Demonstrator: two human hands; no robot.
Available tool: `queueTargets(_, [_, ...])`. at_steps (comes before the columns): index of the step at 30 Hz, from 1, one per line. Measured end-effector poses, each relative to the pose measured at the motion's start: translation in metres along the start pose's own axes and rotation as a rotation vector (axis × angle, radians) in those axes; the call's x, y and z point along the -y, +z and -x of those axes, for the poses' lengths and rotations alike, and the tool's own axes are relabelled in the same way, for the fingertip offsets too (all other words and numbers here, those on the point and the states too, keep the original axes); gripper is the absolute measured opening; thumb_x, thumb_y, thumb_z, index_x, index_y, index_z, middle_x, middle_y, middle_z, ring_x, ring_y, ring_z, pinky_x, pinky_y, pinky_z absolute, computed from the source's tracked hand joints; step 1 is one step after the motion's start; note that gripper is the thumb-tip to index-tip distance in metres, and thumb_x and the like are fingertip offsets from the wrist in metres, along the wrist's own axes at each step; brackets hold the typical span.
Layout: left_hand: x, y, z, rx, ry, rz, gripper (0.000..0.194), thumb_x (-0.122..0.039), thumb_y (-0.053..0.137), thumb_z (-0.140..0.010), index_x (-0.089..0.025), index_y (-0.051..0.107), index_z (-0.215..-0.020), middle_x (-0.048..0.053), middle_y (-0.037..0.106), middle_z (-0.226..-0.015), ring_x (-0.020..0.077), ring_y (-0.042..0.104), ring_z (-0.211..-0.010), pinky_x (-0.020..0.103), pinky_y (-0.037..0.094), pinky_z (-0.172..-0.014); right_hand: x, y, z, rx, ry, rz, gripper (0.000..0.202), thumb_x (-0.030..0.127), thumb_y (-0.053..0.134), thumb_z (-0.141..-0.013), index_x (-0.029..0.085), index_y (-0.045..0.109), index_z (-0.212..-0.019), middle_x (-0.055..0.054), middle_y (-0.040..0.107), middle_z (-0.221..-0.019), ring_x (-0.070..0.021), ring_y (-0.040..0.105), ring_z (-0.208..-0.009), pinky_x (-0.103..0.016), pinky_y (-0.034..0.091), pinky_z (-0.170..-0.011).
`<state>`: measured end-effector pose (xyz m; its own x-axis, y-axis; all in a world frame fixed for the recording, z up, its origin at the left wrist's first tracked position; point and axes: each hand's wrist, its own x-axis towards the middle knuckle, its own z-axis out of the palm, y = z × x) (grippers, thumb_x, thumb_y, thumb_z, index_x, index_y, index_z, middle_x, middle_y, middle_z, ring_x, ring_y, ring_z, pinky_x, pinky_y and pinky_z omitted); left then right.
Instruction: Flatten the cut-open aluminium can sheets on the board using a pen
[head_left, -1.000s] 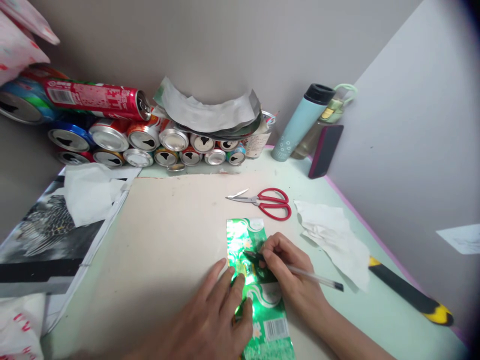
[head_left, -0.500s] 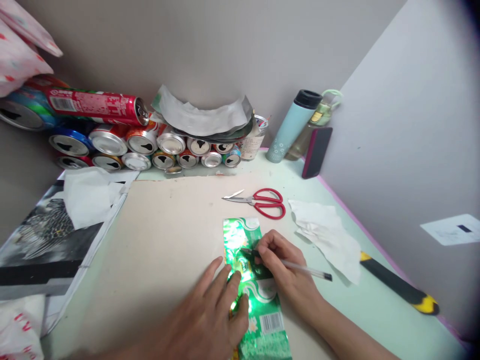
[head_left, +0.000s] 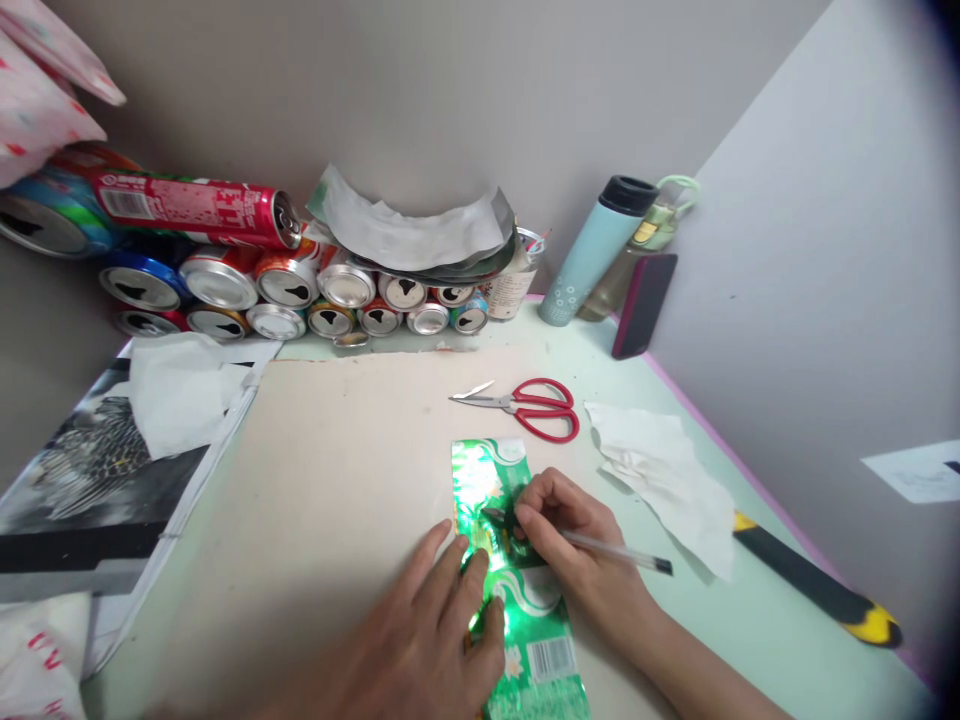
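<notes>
- Left hand (head_left: 442,625), lower centre of the frame: open, palm down, its spread fingers resting on the sheet's left edge.
- Green shiny sheet (head_left: 525,600), from the centre to the bottom edge: it lay flat, opened out, printed face up, on the beige board (head_left: 337,480); glare and fingers hid whether any pen line had been made, so how much was done or left could not be told.
- Red-handled scissors (head_left: 512,403), just above the sheet: they lay with blades parted, held by neither hand.
- Right hand (head_left: 581,535), right of centre: closed in a writing grip around the pen (head_left: 615,551), whose tip seemed to meet the sheet's upper part.
- Crumpled white paper (head_left: 667,470), farther right: it lay apart from both hands.
</notes>
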<state>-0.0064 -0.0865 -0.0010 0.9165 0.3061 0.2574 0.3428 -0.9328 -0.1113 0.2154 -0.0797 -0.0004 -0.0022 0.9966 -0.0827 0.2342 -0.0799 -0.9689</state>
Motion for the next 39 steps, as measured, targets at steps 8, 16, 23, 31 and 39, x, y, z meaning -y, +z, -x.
queueTargets(8, [-0.004, 0.011, 0.000, -0.074, -0.027, -0.020, 0.036, -0.047, 0.057, -0.102, -0.015, 0.061, -0.118, 0.013, 0.077, -0.113, 0.0282, 0.071, -0.112, 0.048, 0.051, -0.105, 0.000, 0.001, 0.000, 0.037, -0.021, 0.095, 0.025, 0.035, 0.055, -0.096, 0.022, 0.050, -0.076, 0.004, 0.049, -0.065, -0.0132, 0.042, -0.058, -0.026, 0.036, -0.053])
queueTargets(16, [0.000, 0.009, 0.000, -0.055, -0.003, -0.060, 0.032, -0.041, 0.059, -0.101, -0.015, 0.060, -0.119, 0.013, 0.075, -0.119, 0.0295, 0.070, -0.115, 0.049, 0.049, -0.108, 0.001, 0.002, 0.002, 0.053, -0.064, 0.196, 0.026, 0.033, 0.052, -0.098, 0.022, 0.049, -0.075, 0.003, 0.050, -0.066, -0.0129, 0.042, -0.058, -0.025, 0.036, -0.053])
queueTargets(23, [-0.009, 0.034, -0.001, -0.338, -0.113, -0.078, 0.014, -0.030, 0.057, -0.101, -0.017, 0.060, -0.105, 0.010, 0.077, -0.103, 0.0278, 0.072, -0.104, 0.054, 0.031, -0.119, 0.005, 0.004, 0.004, -0.030, -0.050, 0.199, 0.025, 0.031, 0.052, -0.097, 0.023, 0.048, -0.074, 0.004, 0.049, -0.062, -0.0124, 0.043, -0.054, -0.024, 0.037, -0.050])
queueTargets(31, [0.000, 0.005, 0.000, 0.004, 0.008, -0.031, 0.035, -0.041, 0.058, -0.101, -0.014, 0.058, -0.124, 0.016, 0.072, -0.124, 0.0317, 0.067, -0.120, 0.050, 0.045, -0.111, 0.007, 0.006, 0.003, -0.018, -0.033, 0.200, 0.024, 0.031, 0.054, -0.095, 0.023, 0.048, -0.073, 0.004, 0.049, -0.062, -0.0122, 0.042, -0.054, -0.024, 0.036, -0.049])
queueTargets(39, [-0.004, 0.018, 0.002, -0.087, -0.036, -0.044, 0.030, -0.040, 0.059, -0.101, -0.016, 0.059, -0.118, 0.015, 0.074, -0.120, 0.0313, 0.068, -0.115, 0.051, 0.042, -0.110, 0.001, -0.001, 0.001, -0.028, -0.027, 0.015, 0.029, 0.036, 0.059, -0.097, 0.021, 0.052, -0.073, 0.003, 0.052, -0.065, -0.0129, 0.045, -0.058, -0.023, 0.038, -0.051])
